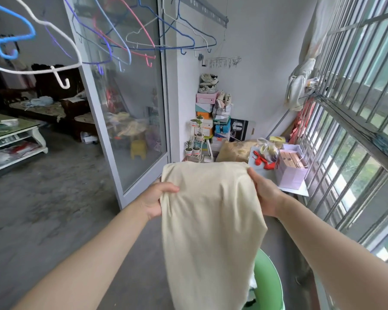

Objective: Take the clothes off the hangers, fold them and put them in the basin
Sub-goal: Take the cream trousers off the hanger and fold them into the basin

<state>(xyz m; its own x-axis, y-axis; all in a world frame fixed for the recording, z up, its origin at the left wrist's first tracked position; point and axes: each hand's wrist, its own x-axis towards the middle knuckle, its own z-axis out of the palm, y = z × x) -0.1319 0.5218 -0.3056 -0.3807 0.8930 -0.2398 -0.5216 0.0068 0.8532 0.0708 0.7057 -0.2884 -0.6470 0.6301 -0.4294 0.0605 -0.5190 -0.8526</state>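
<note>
A cream-coloured garment (pixel 208 220) hangs doubled over in front of me, held up at chest height. My left hand (pixel 157 200) grips its left edge, and my right hand (pixel 264 193) grips its upper right edge. The cloth's lower end drops out of view past the rim of a green basin (pixel 269 278) at the bottom, which it mostly hides. Something white shows inside the basin. Several bare wire hangers (pixel 130 39), blue, white and pink, hang from a rail overhead.
A glass sliding door (pixel 130 121) stands just ahead on the left. Barred windows (pixel 356 121) run along the right. Stacked shoe boxes (pixel 208 113), small potted plants (pixel 196 139) and a cluttered low table with a lilac bag (pixel 289 173) fill the far end.
</note>
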